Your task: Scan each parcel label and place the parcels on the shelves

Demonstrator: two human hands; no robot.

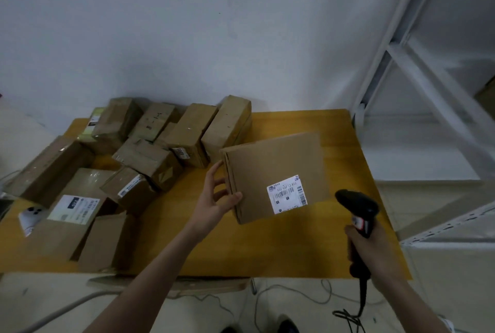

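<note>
Gripping one parcel (273,174), one scanner (359,209)

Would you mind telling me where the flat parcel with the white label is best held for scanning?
Hold the flat parcel by its left edge, coming from the left, as the left hand does. The parcel is thin, and this keeps the label clear for the scanner in the right hand.

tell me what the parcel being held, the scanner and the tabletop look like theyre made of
Parcel: plain brown cardboard, matte, folded flap edges showing, with a white paper label.
Scanner: black plastic by its look, slight sheen on the moulded head.
Tabletop: smooth yellow-orange surface, probably laminate or varnished wood; grain is too blurred to tell.
</note>
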